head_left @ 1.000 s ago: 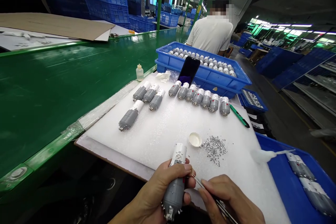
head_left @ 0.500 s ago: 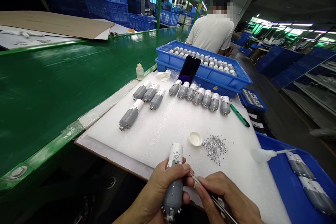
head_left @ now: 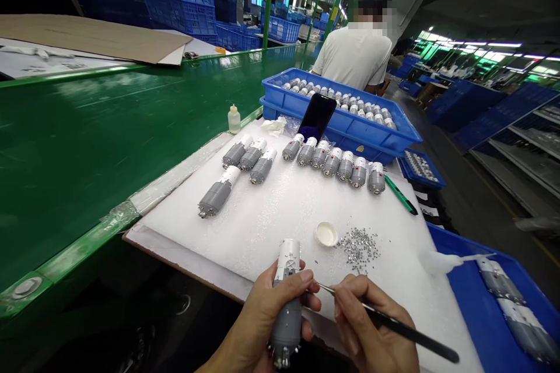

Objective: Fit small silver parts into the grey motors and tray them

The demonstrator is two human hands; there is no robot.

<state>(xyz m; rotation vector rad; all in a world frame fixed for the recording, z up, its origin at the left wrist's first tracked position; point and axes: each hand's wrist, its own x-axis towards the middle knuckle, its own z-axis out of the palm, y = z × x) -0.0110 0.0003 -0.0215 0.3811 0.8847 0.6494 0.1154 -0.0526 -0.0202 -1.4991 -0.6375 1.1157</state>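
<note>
My left hand point(head_left: 262, 320) grips a grey motor point(head_left: 286, 297) with a white cap, held lengthwise over the near edge of the white foam mat point(head_left: 271, 215). My right hand point(head_left: 371, 332) holds thin tweezers point(head_left: 385, 323), whose tip touches the motor's side near my left thumb. A pile of tiny silver parts point(head_left: 359, 243) and a small white dish point(head_left: 326, 233) lie just beyond my hands.
Rows of grey motors point(head_left: 332, 161) lie on the mat, with a green pen point(head_left: 400, 194) and a small bottle point(head_left: 234, 119). A phone point(head_left: 317, 116) leans on a blue crate point(head_left: 345, 122) of motors. A green conveyor point(head_left: 87, 134) runs left. A person in white point(head_left: 354, 55) stands ahead. Another blue tray point(head_left: 499, 309) sits right.
My right hand has swung the tweezers flatter, handle out to the right, with the tip still at the motor. My left hand has turned the motor slightly.
</note>
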